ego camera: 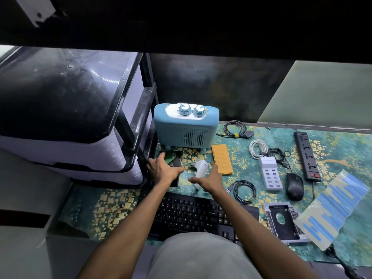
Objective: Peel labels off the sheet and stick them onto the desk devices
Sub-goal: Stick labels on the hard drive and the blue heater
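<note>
Risk: left hand (pixel 165 171) and right hand (pixel 209 179), both open and empty, flank the white device (pixel 200 170); label sheet (pixel 332 208) lies far right of them, so nothing gets labelled.

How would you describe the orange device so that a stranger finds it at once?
Start at the blue heater standing at the back of the desk. Just off its front right corner lies the orange device, a flat ribbed slab, the only orange thing there.

Crowded right, open left
Blue heater (pixel 186 125) and drawer unit (pixel 80 121) block the back; bare cloth (pixel 104 206) left of keyboard (pixel 193 214).
</note>
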### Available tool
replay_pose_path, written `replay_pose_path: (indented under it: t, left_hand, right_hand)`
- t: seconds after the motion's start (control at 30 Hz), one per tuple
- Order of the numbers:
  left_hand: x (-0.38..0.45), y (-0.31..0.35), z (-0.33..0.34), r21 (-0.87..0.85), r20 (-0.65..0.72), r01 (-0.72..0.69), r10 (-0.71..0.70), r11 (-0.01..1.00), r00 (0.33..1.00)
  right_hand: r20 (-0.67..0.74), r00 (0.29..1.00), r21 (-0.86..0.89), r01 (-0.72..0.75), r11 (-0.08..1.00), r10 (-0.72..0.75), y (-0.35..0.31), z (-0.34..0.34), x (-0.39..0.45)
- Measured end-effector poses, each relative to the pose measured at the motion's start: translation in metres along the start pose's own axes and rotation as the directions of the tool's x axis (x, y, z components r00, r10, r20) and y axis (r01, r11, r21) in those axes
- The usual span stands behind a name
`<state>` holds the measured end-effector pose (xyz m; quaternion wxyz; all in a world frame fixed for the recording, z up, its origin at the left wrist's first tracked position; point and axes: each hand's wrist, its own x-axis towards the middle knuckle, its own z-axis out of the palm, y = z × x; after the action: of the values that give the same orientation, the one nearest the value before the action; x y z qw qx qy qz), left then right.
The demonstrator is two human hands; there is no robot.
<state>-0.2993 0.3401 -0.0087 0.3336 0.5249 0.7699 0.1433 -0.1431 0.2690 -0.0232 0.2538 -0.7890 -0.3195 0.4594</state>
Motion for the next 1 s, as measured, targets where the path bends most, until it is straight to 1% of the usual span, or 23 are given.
replay_pose_path:
  t: [0.07, 0.17, 0.3, 0.43, 0.5, 0.6, 0.7, 0.83, 1.0]
  left_hand:
    - [0.003, -0.003, 0.005, 0.066, -0.025, -0.022, 0.023, 0.998, 0.999]
    - [0.003, -0.009, 0.014, 0.141, -0.033, -0.028, 0.033, 0.990, 0.999]
    - [0.002, -0.018, 0.019, 0.218, -0.057, -0.054, 0.068, 0.974, 0.996]
    - [0.001, -0.019, 0.019, 0.251, -0.077, -0.060, 0.081, 0.966, 0.994]
    - [0.001, -0.017, 0.019, 0.248, -0.062, -0.052, 0.069, 0.967, 0.996]
    - [0.000, -0.017, 0.019, 0.229, -0.033, -0.036, 0.045, 0.973, 0.998]
    - [-0.004, -0.018, 0.021, 0.201, -0.022, -0.030, 0.035, 0.979, 0.999]
    - [-0.011, -0.019, 0.022, 0.198, -0.012, -0.015, 0.018, 0.980, 1.000]
    - [-0.020, -0.019, 0.019, 0.200, -0.031, -0.051, 0.059, 0.979, 0.998]
  right_hand:
    - [0.026, 0.999, -0.053, 0.031, 0.998, -0.030, -0.001, 0.001, 0.003]
    - [0.053, 0.990, -0.154, 0.134, 0.979, -0.127, 0.000, 0.004, 0.003]
    - [0.111, 0.970, -0.344, 0.240, 0.908, -0.215, 0.006, 0.008, 0.000]
    - [0.076, 0.960, -0.422, 0.277, 0.863, -0.271, 0.008, 0.008, -0.002]
    - [0.049, 0.948, -0.461, 0.300, 0.835, -0.313, 0.007, 0.008, -0.002]
    - [-0.015, 0.921, -0.569, 0.312, 0.761, -0.389, 0.006, 0.004, -0.004]
    - [-0.011, 0.912, -0.665, 0.300, 0.684, -0.411, 0.008, 0.000, -0.003]
    - [0.008, 0.921, -0.684, 0.290, 0.669, -0.390, 0.014, -0.002, -0.004]
    - [0.057, 0.911, -0.608, 0.356, 0.709, -0.409, 0.017, -0.002, -0.012]
